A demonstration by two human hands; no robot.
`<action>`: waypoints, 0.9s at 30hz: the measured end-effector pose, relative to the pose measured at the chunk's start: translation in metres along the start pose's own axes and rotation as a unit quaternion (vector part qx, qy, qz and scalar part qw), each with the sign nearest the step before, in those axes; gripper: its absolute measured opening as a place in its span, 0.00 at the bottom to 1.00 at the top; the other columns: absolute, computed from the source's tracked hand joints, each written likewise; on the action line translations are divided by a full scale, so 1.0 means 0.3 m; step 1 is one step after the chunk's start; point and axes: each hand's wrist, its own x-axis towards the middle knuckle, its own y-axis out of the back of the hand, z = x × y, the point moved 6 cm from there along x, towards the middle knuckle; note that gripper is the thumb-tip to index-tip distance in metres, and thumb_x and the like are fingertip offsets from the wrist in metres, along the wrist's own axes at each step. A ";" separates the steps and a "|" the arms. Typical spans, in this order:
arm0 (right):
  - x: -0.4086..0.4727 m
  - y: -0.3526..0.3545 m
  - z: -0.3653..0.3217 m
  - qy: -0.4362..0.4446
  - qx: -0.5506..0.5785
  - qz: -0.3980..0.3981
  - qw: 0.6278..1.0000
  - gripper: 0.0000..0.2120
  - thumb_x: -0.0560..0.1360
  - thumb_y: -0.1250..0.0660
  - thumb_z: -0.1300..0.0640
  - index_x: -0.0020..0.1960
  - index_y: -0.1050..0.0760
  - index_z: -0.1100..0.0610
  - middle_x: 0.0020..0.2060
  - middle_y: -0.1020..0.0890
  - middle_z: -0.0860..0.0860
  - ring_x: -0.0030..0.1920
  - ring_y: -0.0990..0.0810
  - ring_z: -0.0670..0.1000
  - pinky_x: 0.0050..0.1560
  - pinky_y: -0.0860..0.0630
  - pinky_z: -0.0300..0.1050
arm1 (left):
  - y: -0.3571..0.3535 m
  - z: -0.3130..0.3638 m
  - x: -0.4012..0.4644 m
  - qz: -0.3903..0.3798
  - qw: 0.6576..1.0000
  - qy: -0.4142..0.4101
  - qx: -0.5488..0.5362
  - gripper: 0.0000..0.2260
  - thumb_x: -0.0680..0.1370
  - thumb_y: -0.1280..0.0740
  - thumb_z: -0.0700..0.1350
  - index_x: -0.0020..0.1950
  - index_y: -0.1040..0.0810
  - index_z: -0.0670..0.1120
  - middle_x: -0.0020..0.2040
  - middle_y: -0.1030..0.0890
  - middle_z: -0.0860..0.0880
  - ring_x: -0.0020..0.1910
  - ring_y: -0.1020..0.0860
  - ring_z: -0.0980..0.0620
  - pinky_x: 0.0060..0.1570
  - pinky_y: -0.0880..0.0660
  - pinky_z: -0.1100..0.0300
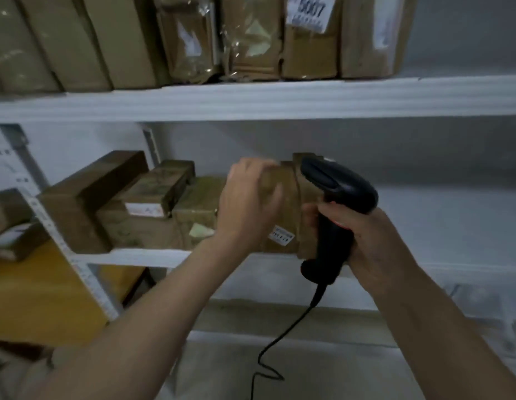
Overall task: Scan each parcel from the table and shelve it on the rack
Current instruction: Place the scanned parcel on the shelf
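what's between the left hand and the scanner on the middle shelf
In the head view, the brown cardboard parcel fills that stretch: the left hand grips its left side, and the black barcode scanner, held in the right hand, presses against its right side.

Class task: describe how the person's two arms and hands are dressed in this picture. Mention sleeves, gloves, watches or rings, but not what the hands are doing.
Both forearms are bare up to the frame edge: no sleeves show. The left hand and right hand wear no gloves. No watch, bracelet or ring can be seen on either wrist or on the fingers, though the picture is somewhat blurred.
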 end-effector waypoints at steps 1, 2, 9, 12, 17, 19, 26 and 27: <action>-0.005 -0.028 0.054 -0.014 0.014 0.000 1.000 0.17 0.68 0.30 0.65 0.57 0.23 0.63 0.46 0.16 0.60 0.43 0.16 0.54 0.45 0.19 0.50 | 0.015 -0.067 -0.058 -0.021 0.999 0.033 0.003 0.11 0.75 0.30 0.42 0.57 0.21 0.44 0.54 0.21 0.47 0.55 0.24 0.49 0.56 0.29 0.58; -0.009 -0.059 0.111 -0.029 0.027 0.001 0.999 0.16 0.70 0.31 0.67 0.57 0.23 0.64 0.44 0.16 0.59 0.43 0.16 0.54 0.42 0.20 0.47 | 0.034 -0.136 -0.119 -0.043 0.997 0.065 0.004 0.10 0.76 0.30 0.41 0.56 0.20 0.44 0.53 0.20 0.47 0.53 0.23 0.49 0.55 0.27 0.56; -0.084 -0.378 0.477 -0.145 0.026 -0.012 0.989 0.05 0.73 0.32 0.68 0.48 0.21 0.63 0.41 0.16 0.59 0.40 0.18 0.54 0.45 0.20 0.46 | 0.245 -0.593 -0.498 -0.253 0.918 0.302 0.051 0.12 0.76 0.30 0.51 0.57 0.22 0.50 0.49 0.20 0.53 0.45 0.21 0.55 0.44 0.25 0.62; -0.115 -0.559 0.625 -0.174 -0.016 -0.022 0.984 0.05 0.72 0.31 0.68 0.49 0.21 0.65 0.42 0.16 0.60 0.39 0.19 0.55 0.45 0.20 0.47 | 0.402 -0.747 -0.632 -0.269 0.893 0.356 0.062 0.11 0.77 0.31 0.53 0.56 0.23 0.51 0.44 0.21 0.56 0.44 0.22 0.55 0.41 0.27 0.64; -0.162 -0.869 0.858 -0.211 -0.070 -0.043 0.974 0.03 0.72 0.30 0.68 0.44 0.20 0.63 0.36 0.16 0.57 0.41 0.19 0.57 0.53 0.23 0.54 | 0.700 -0.998 -0.806 -0.220 0.882 0.412 0.061 0.06 0.77 0.31 0.49 0.52 0.21 0.49 0.43 0.22 0.57 0.47 0.20 0.52 0.45 0.25 0.59; -0.180 -0.995 0.941 -0.222 -0.075 -0.052 0.971 0.03 0.72 0.30 0.69 0.44 0.20 0.63 0.34 0.16 0.56 0.38 0.19 0.55 0.48 0.22 0.51 | 0.819 -1.090 -0.866 -0.190 0.879 0.434 0.055 0.07 0.77 0.31 0.47 0.52 0.21 0.45 0.42 0.22 0.57 0.44 0.20 0.52 0.43 0.25 0.59; -0.254 -1.350 1.158 -0.259 -0.076 -0.047 0.962 0.04 0.72 0.30 0.68 0.47 0.20 0.65 0.39 0.16 0.58 0.39 0.19 0.55 0.48 0.22 0.49 | 1.150 -1.324 -1.004 -0.186 0.861 0.468 0.070 0.11 0.78 0.32 0.50 0.59 0.22 0.48 0.50 0.21 0.52 0.49 0.21 0.53 0.47 0.26 0.61; -0.261 -1.392 1.179 -0.263 -0.079 -0.049 0.960 0.04 0.72 0.30 0.68 0.47 0.20 0.65 0.39 0.16 0.58 0.39 0.19 0.55 0.50 0.22 0.51 | 1.187 -1.346 -1.014 -0.182 0.860 0.471 0.073 0.12 0.78 0.32 0.50 0.59 0.22 0.47 0.50 0.21 0.53 0.49 0.22 0.53 0.46 0.27 0.62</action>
